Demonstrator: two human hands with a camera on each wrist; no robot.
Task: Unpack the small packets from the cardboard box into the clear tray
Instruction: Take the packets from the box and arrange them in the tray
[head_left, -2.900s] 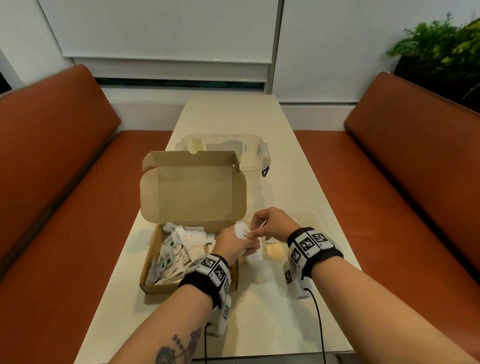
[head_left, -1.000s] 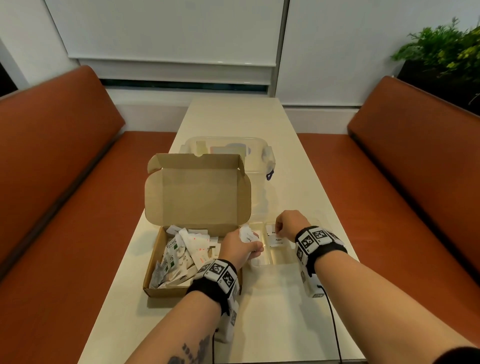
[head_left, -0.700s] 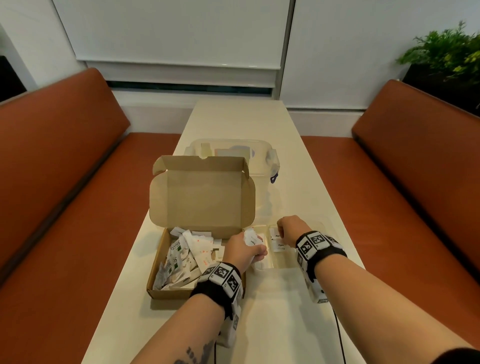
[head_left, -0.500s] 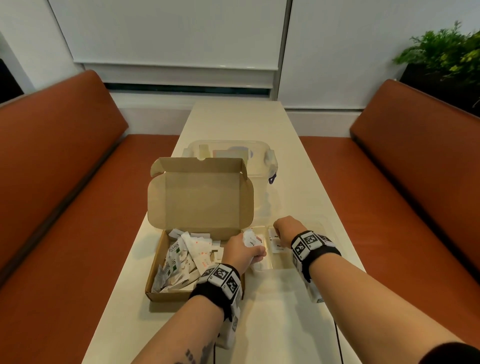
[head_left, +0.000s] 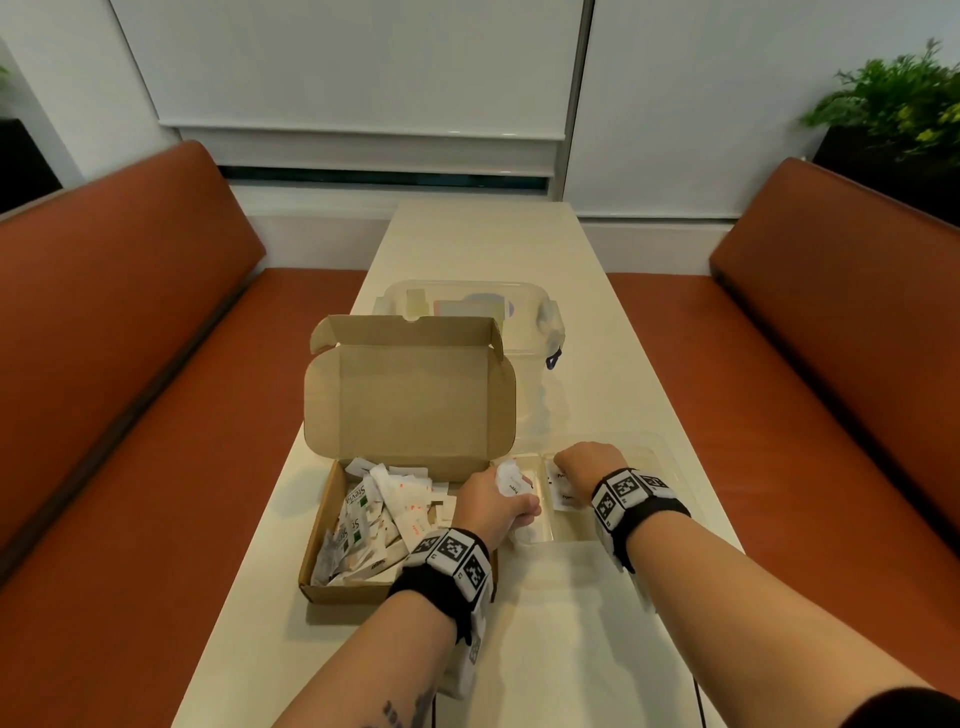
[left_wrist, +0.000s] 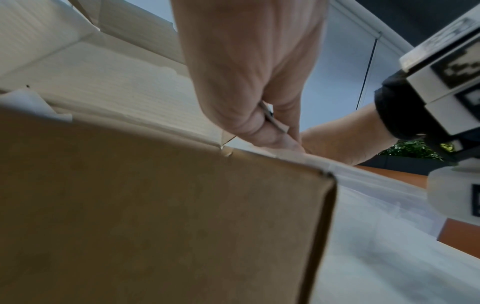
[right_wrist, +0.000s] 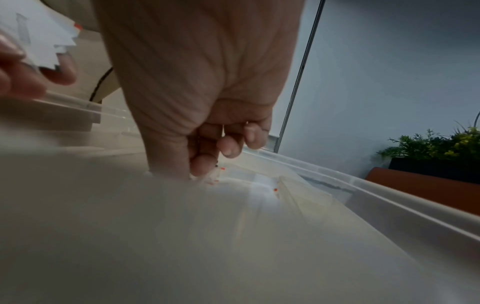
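The open cardboard box (head_left: 332, 525) stands near the table's left side with its lid upright, and several small packets (head_left: 379, 514) lie inside. Just right of it is the clear tray (head_left: 556, 526). My left hand (head_left: 519, 506) hovers at the tray's left end and grips a bunch of white packets (head_left: 511, 480), whose edges show in the left wrist view (left_wrist: 272, 119). My right hand (head_left: 584, 462) reaches down into the tray. Its thumb and forefinger pinch a small packet (right_wrist: 211, 178) with red marks against the tray floor. More packets (head_left: 563, 491) lie under it.
A clear lidded container (head_left: 524, 322) stands behind the box lid. Orange benches (head_left: 130, 415) run along both sides of the narrow table (head_left: 571, 649). A potted plant (head_left: 893, 104) stands at the far right. In the right wrist view the tray's far rim (right_wrist: 389, 197) runs past my fingers.
My right hand left the bunch in my left hand and went right, down into the tray with a packet. Over the last second both hands have barely moved.
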